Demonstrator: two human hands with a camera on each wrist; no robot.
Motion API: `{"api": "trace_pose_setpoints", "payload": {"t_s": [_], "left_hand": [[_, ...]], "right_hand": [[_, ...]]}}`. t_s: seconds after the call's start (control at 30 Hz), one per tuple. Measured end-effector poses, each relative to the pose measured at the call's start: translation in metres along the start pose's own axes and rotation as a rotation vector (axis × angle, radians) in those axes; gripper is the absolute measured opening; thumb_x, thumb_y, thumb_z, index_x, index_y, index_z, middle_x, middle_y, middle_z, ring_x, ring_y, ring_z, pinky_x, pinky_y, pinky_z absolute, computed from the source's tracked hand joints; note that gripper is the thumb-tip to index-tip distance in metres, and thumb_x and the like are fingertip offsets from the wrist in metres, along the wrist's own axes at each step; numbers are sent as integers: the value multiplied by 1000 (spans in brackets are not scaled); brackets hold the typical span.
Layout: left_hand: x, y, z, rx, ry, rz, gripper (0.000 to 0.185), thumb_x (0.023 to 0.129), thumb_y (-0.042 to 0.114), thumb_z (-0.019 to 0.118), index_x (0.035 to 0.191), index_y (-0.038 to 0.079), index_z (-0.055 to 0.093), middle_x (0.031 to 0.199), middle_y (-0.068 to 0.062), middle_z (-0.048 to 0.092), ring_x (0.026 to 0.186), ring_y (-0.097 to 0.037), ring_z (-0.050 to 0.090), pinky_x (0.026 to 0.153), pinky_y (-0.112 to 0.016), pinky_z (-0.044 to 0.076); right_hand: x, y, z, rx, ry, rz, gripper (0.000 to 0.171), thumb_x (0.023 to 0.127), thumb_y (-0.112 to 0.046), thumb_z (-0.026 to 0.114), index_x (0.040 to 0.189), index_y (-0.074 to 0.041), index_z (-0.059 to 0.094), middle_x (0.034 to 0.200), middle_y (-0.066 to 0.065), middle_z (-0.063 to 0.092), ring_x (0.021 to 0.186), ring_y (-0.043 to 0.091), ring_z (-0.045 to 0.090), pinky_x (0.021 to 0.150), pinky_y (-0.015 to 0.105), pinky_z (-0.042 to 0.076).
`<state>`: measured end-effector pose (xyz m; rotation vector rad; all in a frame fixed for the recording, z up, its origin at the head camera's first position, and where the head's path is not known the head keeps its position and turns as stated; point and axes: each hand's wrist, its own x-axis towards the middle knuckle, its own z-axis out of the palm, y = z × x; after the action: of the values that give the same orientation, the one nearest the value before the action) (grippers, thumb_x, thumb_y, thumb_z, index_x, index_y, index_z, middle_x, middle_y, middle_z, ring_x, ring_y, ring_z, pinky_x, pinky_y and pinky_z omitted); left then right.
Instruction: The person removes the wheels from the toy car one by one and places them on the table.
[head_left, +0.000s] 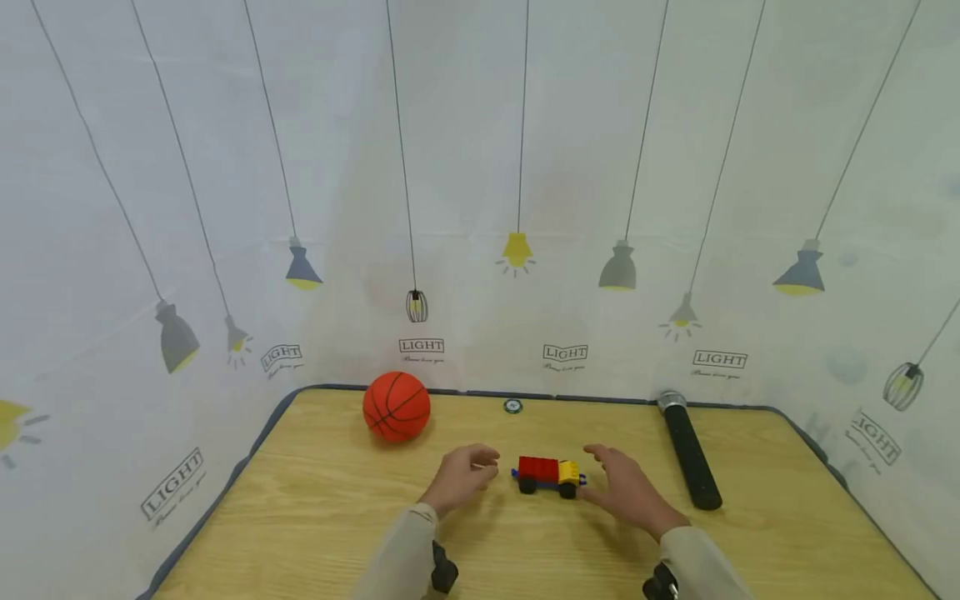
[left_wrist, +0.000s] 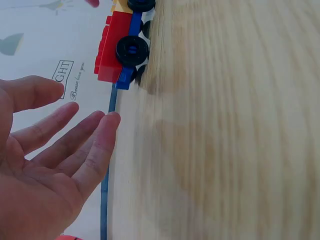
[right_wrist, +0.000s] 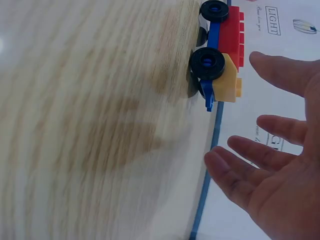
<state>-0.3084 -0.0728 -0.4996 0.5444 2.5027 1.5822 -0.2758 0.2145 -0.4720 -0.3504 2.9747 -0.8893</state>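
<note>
A small toy truck built of red, yellow and blue bricks with black wheels stands on the wooden table. My left hand hovers just left of it with relaxed fingers, holding nothing. My right hand hovers just right of it, fingers spread, also holding nothing. The left wrist view shows the truck beyond my open palm. In the right wrist view its yellow cab sits close to my spread fingers. Neither hand touches it.
An orange toy basketball sits at the back left. A black microphone lies at the right. A small round disc lies by the far edge. A white curtain printed with lamps surrounds the table.
</note>
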Motion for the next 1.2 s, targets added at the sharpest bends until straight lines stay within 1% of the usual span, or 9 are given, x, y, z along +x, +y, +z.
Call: {"api": "trace_pose_setpoints", "payload": {"t_s": [0.07,0.17,0.27,0.4,0.5,0.67,0.9,1.2], "left_hand": [[5,1,4,-39,-3,-15,32,97,9,63,126,-3,63,125,-24,66,106,-32,69,81,-37,61],[12,2,9,-70,-4,-32,33,94,5,66,126,-4,63,125,-25,66,107,-33,70,83,-39,61],[18,2,14,-76,-4,-44,33,91,2,68,124,-4,64,123,-24,67,105,-33,71,81,-39,61],[23,2,20,-49,-5,-64,34,88,2,71,121,-2,66,120,-21,69,100,-32,71,77,-39,61],[27,3,24,-12,-18,-60,35,86,2,74,120,-1,67,120,-19,70,99,-32,71,80,-42,60],[29,9,30,63,-38,-51,37,81,-3,77,118,0,68,118,-18,70,96,-31,71,85,-45,60],[31,11,33,119,-39,-55,36,80,-4,77,116,0,70,113,-17,72,92,-28,71,83,-44,59],[35,13,33,140,-53,-68,36,81,-1,78,116,3,71,112,-15,72,92,-25,71,85,-43,59]], "right_hand": [[5,3,3,27,17,-3,67,84,-22,80,139,2,51,135,26,59,119,42,60,97,57,51],[10,5,9,65,38,-9,66,82,-18,81,138,3,53,134,27,60,118,43,60,97,57,51],[14,6,14,94,47,-8,65,80,-15,82,135,4,55,131,27,61,115,43,61,96,56,52],[19,6,21,106,46,1,58,79,-13,83,130,2,60,125,23,65,111,39,64,94,54,54],[22,5,25,111,53,22,47,79,-10,83,121,-1,65,117,16,70,105,31,66,92,50,55],[25,2,27,133,57,42,30,79,-6,82,106,-5,70,102,7,73,92,19,67,86,43,57],[26,2,28,160,62,53,26,79,-4,82,102,-7,71,98,5,72,86,17,66,80,39,57],[29,7,29,181,54,78,24,80,-5,81,102,-9,72,98,4,72,85,16,66,80,39,58]]}}
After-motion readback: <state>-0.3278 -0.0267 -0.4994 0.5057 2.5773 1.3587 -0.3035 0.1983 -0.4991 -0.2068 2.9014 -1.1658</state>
